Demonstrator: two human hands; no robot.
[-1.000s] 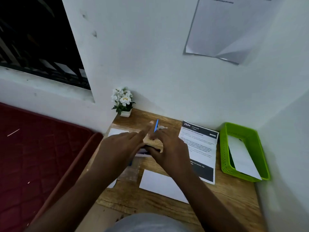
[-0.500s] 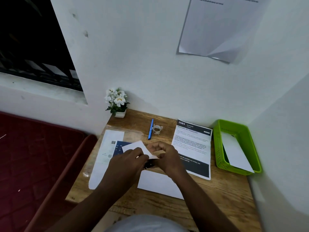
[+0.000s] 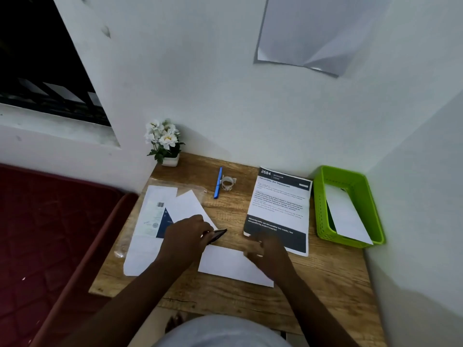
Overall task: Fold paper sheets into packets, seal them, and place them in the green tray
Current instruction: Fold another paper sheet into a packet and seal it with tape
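Gripping a slim dark object (image 3: 217, 235), left hand (image 3: 186, 237); blurred right hand (image 3: 269, 254) seemingly relaxed.

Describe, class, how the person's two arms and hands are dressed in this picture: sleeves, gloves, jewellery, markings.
Both forearms are bare from the bottom edge of the frame up to the wrists, with no sleeves showing. The left hand and the right hand wear no gloves. No watch, ring or bracelet shows, though the right hand is blurred.
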